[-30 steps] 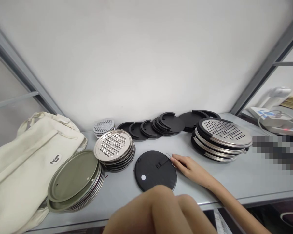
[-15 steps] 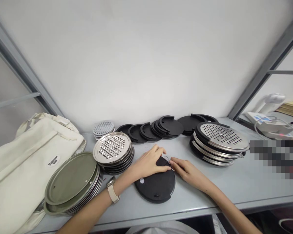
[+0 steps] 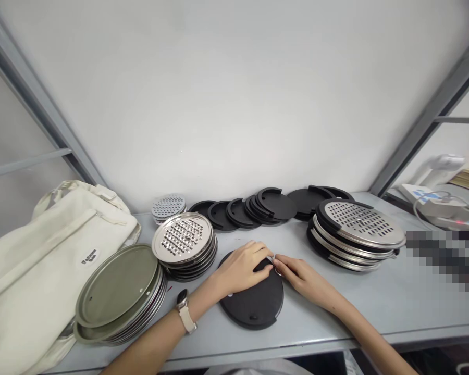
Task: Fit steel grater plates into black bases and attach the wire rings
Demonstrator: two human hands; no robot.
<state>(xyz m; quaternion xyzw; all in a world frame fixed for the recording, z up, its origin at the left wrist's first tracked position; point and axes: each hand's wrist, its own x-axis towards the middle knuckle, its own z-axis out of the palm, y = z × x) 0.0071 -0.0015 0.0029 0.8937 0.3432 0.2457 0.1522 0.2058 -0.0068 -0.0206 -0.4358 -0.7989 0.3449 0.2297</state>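
A round black disc [image 3: 254,302] with a raised part rim lies on the grey shelf top near its front edge. My left hand [image 3: 244,268] rests over the disc's far side, its fingertips closed at the right edge. My right hand [image 3: 299,276] comes in from the right, thumb and forefinger pinched on a thin metal wire ring [image 3: 278,272], most of it hidden by the fingers. Both hands' fingertips meet at this wire. Left of the disc stands a stack of round metal graters [image 3: 185,237] on black discs.
Green round plates [image 3: 119,281] are stacked at the left, against a cream bag [image 3: 54,245]. Black rimmed discs [image 3: 275,203] line the wall. At the right stands a taller stack of graters in black holders [image 3: 359,221]. Farther right are a white device [image 3: 426,200] and cable.
My left fingers have lowered and closed in beside my right fingertips, covering the wire loop that showed between them. My right hand keeps its pinch. The view has shifted slightly.
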